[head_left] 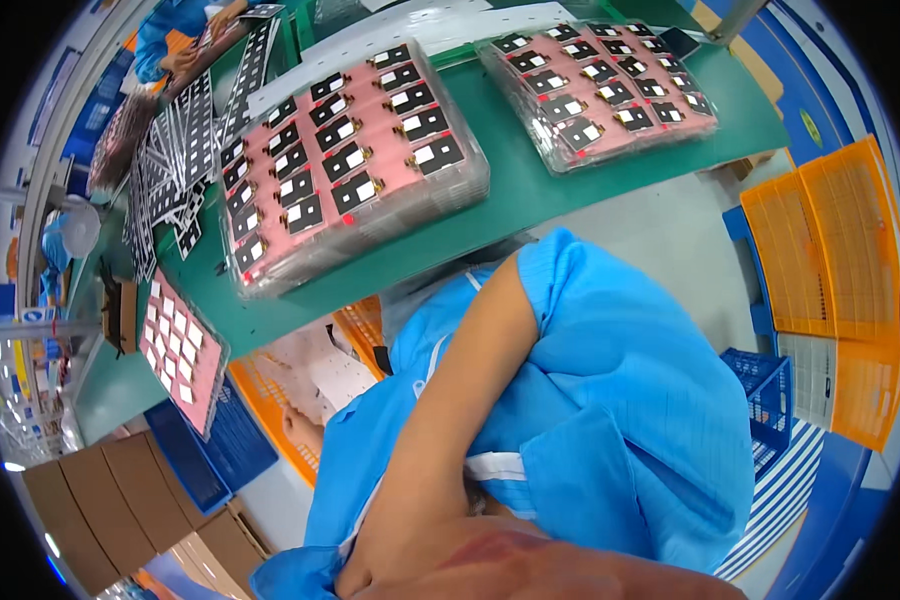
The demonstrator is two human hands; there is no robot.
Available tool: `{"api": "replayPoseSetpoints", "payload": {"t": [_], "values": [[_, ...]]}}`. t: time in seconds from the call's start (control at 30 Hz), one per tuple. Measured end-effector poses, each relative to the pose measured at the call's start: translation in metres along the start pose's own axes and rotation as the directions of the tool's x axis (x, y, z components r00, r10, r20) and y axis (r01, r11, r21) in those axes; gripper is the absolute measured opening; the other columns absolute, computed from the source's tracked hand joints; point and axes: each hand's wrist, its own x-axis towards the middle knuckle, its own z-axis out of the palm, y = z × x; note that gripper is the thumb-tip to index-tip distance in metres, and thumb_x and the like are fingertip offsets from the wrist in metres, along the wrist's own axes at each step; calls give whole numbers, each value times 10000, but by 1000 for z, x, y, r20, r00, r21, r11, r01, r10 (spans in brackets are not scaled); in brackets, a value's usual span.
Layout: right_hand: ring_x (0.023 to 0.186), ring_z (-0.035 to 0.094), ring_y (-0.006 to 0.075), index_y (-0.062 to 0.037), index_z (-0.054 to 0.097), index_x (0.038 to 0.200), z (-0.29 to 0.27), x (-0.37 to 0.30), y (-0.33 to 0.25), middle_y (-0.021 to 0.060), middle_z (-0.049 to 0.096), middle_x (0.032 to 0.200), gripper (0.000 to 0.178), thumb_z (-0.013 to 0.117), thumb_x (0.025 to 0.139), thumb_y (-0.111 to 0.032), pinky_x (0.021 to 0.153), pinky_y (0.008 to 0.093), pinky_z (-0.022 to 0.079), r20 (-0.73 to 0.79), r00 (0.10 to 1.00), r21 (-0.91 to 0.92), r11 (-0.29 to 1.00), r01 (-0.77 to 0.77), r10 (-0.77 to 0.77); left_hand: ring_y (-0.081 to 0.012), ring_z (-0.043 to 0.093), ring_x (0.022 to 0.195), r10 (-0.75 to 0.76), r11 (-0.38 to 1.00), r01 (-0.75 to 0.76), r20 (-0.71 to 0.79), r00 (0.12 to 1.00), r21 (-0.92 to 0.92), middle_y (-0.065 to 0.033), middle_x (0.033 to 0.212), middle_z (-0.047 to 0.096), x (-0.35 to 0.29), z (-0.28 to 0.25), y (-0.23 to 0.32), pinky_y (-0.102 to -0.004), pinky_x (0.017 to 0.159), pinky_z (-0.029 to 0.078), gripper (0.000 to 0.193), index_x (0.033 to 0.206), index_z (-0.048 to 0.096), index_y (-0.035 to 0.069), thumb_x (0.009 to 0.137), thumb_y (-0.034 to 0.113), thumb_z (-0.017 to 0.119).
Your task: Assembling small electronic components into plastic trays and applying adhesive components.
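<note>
My right arm is bent up across my blue coat, with the forearm close to the camera. At the lower edge, my right hand point(398, 545) is folded back toward me; its fingers are mostly hidden. Low at my left side, my left hand point(302, 431) is beside the rim of an orange crate point(260, 405), fingers loosely apart and nothing visible in them. White sheet material point(315, 375) lies in that crate. Ahead on the green table point(530, 215) stands a stack of clear trays point(370, 225), its pink top layer carrying rows of black pieces with white squares.
A second tray stack point(625, 140) stands far right. A pink sheet with white squares point(185, 350) overhangs the table's left edge. Black perforated strips point(170, 150) lie beyond it. Another person's hand point(180, 62) works at the far left. Orange crates point(820, 250) stand right, cartons point(100, 510) lower left.
</note>
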Motion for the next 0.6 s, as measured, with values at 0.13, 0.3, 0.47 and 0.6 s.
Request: {"api": "replayPoseSetpoints", "payload": {"t": [0.13,0.3,0.47,0.6], "values": [[905,691,269,-17,723,1046,11,-1,1,181,713,1045,337,677,896,-315,769,385,519,32,999,22,999,42,-43,-125,491,575,-449,846,528,437,779,-72,-21,673,585,-7,-1,-43,-313,501,385,211,877,747,44,877,255,754],[908,689,275,-16,722,1043,16,-2,5,183,711,1042,337,676,896,-315,769,389,518,62,994,39,995,88,-90,-140,526,567,-580,637,769,687,438,49,-37,666,610,-14,-7,-57,-328,496,411,195,863,758,49,850,244,768],[910,687,281,-15,721,1041,7,-12,11,185,710,1039,336,676,897,-316,769,393,518,108,991,47,996,78,-83,-150,545,568,-536,830,506,584,609,234,-50,662,623,-40,18,-68,-334,501,427,193,856,762,46,842,238,763],[913,685,286,-14,719,1039,2,-20,16,187,708,1036,336,675,898,-316,770,396,517,165,981,71,993,95,-106,-157,560,568,-458,873,279,477,750,400,-61,660,634,-55,25,-85,-339,506,439,190,851,765,44,836,234,759]]}}
